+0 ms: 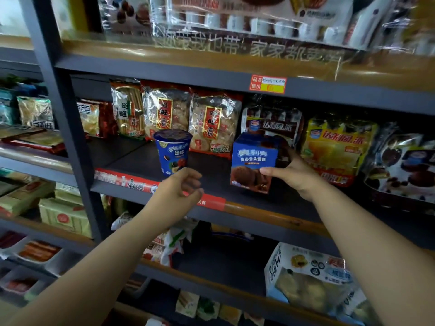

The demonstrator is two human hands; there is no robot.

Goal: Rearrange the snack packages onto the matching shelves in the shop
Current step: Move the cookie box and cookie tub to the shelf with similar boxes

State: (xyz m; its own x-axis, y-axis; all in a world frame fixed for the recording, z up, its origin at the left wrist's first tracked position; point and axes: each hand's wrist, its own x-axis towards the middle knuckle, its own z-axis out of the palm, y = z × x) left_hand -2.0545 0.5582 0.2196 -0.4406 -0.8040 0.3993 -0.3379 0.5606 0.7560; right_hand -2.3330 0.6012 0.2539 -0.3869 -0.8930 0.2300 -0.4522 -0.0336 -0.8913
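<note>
A blue cookie box point(253, 161) stands on the middle shelf point(247, 201), and my right hand point(292, 175) grips its right side with the thumb across the front. A blue snack cup point(173, 150) stands upright on the same shelf to the left. My left hand point(182, 188) hovers just below and in front of the cup, fingers loosely curled and holding nothing. Behind them stand rice cracker bags point(213, 123) and pie packs point(270, 124).
A yellow pie bag point(336, 147) and a dark chocolate pie bag point(404, 165) fill the shelf's right end. A dark upright post point(68, 128) divides this rack from the left rack. Lower shelves hold a white-blue bag point(310, 276) and small packs.
</note>
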